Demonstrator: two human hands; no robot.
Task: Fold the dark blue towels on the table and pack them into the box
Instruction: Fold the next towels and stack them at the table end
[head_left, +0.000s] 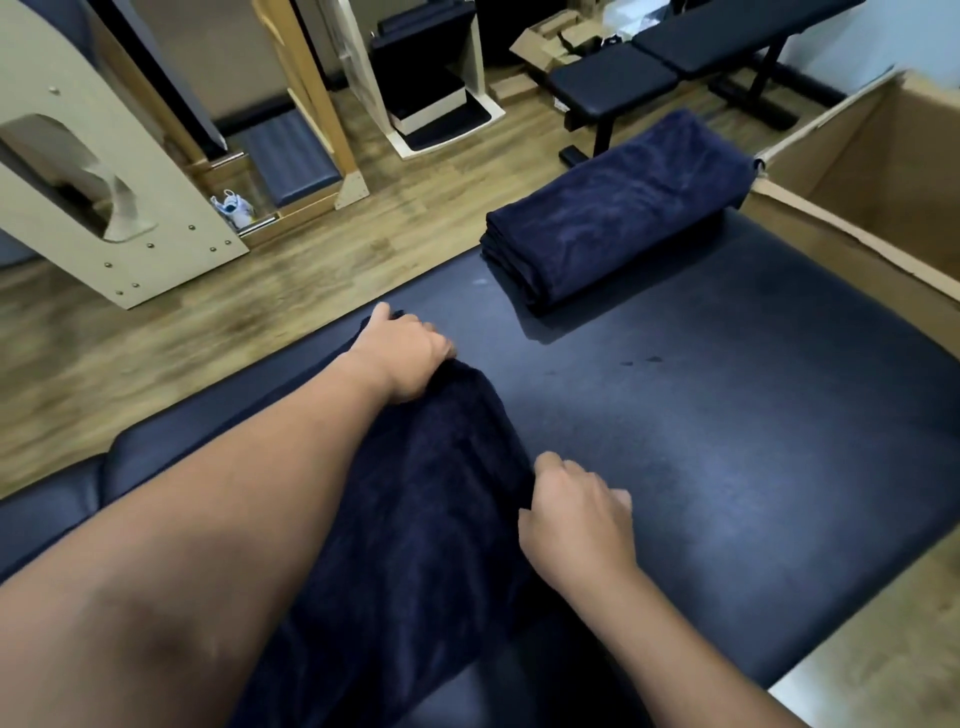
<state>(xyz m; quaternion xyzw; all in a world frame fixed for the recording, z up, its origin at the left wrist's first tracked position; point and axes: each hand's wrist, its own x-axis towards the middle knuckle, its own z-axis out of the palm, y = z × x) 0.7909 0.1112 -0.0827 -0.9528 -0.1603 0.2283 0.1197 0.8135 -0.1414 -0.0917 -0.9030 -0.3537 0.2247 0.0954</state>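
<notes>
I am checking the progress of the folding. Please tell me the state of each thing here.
Towel in hands: unfolded, gripped at two edges.
Folded towel: folded, lying on table.
Box: open.
Left hand: gripping towel.
Right hand: gripping towel.

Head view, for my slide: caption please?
Both hands grip a dark blue towel on the padded table, folded stack beside the open box.

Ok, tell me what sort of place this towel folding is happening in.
Probably a fitness or Pilates studio: a black padded weight bench stands on the wood-look floor, pale wooden exercise frames line the left, and the towels lie on a dark blue padded table.
</notes>
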